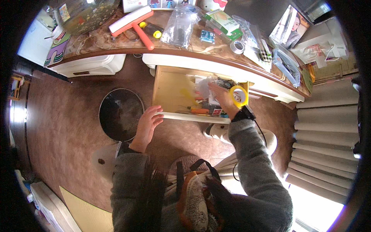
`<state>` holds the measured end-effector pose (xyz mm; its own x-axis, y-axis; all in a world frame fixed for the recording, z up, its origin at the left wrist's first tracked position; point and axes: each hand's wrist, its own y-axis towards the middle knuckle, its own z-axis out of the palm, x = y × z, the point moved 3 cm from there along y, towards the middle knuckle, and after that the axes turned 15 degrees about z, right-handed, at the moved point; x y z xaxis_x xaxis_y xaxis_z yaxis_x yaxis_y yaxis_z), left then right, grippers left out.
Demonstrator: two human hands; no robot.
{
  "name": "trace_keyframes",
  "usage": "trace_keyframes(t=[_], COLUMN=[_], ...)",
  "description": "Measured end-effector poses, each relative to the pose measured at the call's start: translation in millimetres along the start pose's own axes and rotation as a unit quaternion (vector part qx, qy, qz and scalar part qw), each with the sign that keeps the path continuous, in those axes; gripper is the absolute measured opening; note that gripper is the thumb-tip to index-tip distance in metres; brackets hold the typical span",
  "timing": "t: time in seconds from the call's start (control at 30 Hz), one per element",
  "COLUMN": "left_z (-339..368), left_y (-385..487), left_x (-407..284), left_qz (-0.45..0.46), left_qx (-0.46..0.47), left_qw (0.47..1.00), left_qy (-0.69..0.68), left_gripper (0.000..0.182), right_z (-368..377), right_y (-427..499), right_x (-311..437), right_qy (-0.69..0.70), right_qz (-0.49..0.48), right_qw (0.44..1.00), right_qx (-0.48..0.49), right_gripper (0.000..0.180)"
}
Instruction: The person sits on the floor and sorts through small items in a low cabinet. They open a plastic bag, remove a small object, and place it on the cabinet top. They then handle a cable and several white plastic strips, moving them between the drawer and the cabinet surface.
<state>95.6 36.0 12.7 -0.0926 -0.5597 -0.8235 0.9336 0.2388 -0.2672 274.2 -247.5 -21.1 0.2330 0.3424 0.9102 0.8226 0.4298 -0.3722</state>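
Observation:
My left hand [147,124] is at the left end of the white front edge [194,117] of a pulled-out wooden drawer, its fingers apart and nothing in them. My right hand [222,97] reaches into the drawer, fingertips at a crumpled clear plastic bag [204,86]; whether they grip it is hidden. Beside that wrist stands a roll of yellow tape [239,96]. Dark coiled cables [226,83] lie behind the hand. Nearer the drawer front is an orange-handled tool [200,111]. A blurred yellow patch shows over the drawer's pale bottom [168,90].
On the marble-patterned tabletop lie a red-handled lint roller [136,26], a clear plastic bag [178,29], a green-and-white box [223,23], a grey tape roll [237,47] and a clear plastic tray [285,66]. A round black bin [121,114] stands on the floor left of the drawer.

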Motion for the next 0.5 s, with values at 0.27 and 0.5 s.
trace_keyframes(t=[0.27, 0.5], left_z=[42, 37], left_y=[-21, -34], left_x=[2, -23], left_qz=[-0.028, 0.085], left_qx=[0.129, 0.116], left_qw=[0.991, 0.986], left_qy=[0.032, 0.090], left_gripper=[0.048, 0.044], right_z=[66, 87], right_y=[-89, -101], right_x=[97, 100], right_qy=[0.249, 0.166], right_qz=[0.066, -0.019], right_qw=[0.940, 0.985], right_qx=[0.222, 0.047], right_gripper=[0.032, 0.037])
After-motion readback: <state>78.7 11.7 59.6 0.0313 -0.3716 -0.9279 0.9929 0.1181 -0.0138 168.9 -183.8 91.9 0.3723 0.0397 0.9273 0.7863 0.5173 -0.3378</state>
